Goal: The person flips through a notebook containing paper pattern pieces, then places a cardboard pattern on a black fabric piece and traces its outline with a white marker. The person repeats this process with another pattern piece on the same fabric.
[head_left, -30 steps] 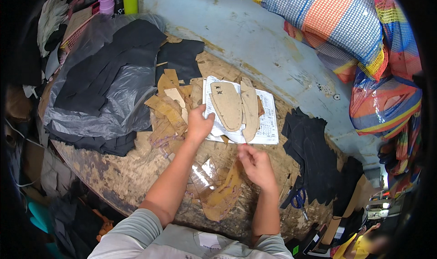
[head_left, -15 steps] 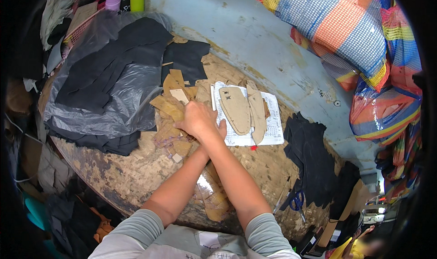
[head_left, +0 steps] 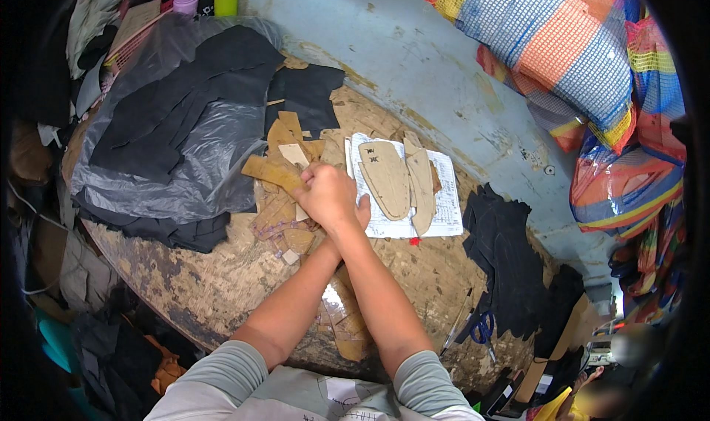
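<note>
My forearms cross over the worktable, the right one on top. My right hand (head_left: 327, 195) is closed, with thumb and fingers pinched on the end of a curved brown card pattern piece (head_left: 271, 172). Under my right wrist, only part of my left hand (head_left: 363, 211) shows; its fingers are mostly hidden. A pale card strip (head_left: 293, 154) and other brown pattern pieces (head_left: 284, 220) lie around the right hand. Just right of my hands, two beige sole-shaped pieces (head_left: 385, 182) rest on printed white sheets (head_left: 449, 214).
Black fabric pieces (head_left: 185, 88) lie on a clear plastic bag (head_left: 214, 155) at the left. More black cloth (head_left: 497, 251), blue-handled scissors (head_left: 484, 328) and a pen-like tool (head_left: 458, 319) are at the right. Checked woven bags (head_left: 562, 44) stand at upper right. Another person (head_left: 566, 405) is at lower right.
The curved brown piece has turned slightly and stands out more from the pile at my right hand. My crossed arms have barely moved.
</note>
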Available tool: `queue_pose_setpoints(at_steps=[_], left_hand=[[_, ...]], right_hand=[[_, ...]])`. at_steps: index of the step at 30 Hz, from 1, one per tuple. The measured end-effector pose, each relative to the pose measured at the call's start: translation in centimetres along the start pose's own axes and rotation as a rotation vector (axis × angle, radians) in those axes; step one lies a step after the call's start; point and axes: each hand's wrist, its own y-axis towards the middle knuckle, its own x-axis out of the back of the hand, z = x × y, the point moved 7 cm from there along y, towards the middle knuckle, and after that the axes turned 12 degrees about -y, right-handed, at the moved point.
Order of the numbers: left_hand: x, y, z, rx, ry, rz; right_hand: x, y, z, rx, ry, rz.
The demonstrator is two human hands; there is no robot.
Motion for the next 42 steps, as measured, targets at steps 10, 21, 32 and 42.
queue_pose_setpoints(at_steps=[10, 21, 32, 42], left_hand=[[0.6, 0.8, -0.8, 0.041, -0.260, 0.097], [1.4, 0.9, -1.4, -0.121, -0.728, -0.097], [3.3, 3.1, 0.7, -0.075, -0.533, 0.016], [4.7, 2.9, 0.0, 0.122, -0.751, 0.111]], right_hand=[[1.9, -0.4, -4.8, -0.122, 1.479, 0.108], [3.2, -2.9, -7.3, -0.187, 1.719, 0.029], [5.8, -5.4, -9.6, -0.235, 1.545, -0.232], [7.3, -11.8, -22.6, -0.527, 1.276, -0.674]])
